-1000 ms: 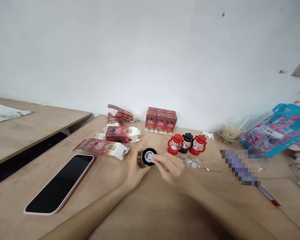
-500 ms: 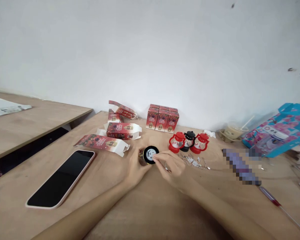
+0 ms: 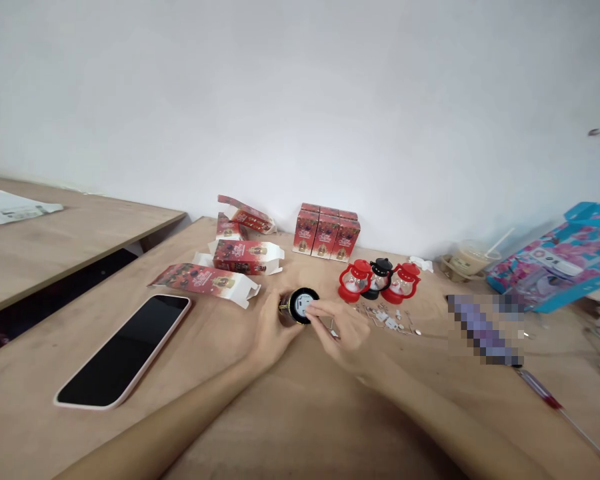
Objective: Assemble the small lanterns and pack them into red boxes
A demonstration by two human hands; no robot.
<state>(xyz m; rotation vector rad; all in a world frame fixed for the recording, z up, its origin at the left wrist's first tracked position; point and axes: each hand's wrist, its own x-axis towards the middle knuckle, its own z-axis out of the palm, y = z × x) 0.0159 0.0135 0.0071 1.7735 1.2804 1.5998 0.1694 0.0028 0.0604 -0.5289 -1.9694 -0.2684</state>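
My left hand point(image 3: 271, 328) is wrapped round a small lantern point(image 3: 293, 316), black with gold trim. Its round base faces up towards me, showing a white disc point(image 3: 304, 302) inside a black rim. The fingertips of my right hand point(image 3: 343, 328) are pinched together at the right edge of that disc; whatever they hold is hidden. To the right stand two red mini lanterns point(image 3: 355, 281) with a black mini lantern point(image 3: 379, 280) between them. Just in front of these lie small white parts and bent metal pieces point(image 3: 391, 321).
Open red boxes point(image 3: 240, 257) lie back left, and closed red boxes point(image 3: 326, 235) stand against the wall. A phone point(image 3: 125, 353) lies left. A pixelated purple item point(image 3: 483, 330), a screwdriver point(image 3: 540, 389), a drink cup point(image 3: 470, 259) and a blue flowered bag point(image 3: 575, 257) are right.
The view has shifted slightly. The lantern's base is tilted a little differently in my left hand, and my right fingertips stay at the disc.
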